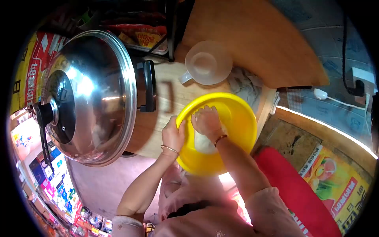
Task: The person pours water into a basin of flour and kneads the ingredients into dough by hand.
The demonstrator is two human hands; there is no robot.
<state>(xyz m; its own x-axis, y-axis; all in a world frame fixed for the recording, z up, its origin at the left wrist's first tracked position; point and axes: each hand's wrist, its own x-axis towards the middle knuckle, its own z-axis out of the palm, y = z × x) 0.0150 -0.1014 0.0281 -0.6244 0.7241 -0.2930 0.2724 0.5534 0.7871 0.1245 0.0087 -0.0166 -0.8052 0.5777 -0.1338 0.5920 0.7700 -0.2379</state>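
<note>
A yellow basin stands at the edge of the wooden table, tilted towards me. My left hand grips its left rim, thumb over the edge and fingers against the outside. Inside lies a pale lump of dough, partly covered by my right hand and wrist. My right hand is closed, its fingers curled, and presses down on the dough. What lies under the curled fingers is hidden.
To the left stands a large lidded steel pot, its black side handle pointing towards the basin. Behind the basin are a translucent plastic measuring cup and a grey cloth. A red cushion-like object is at the right.
</note>
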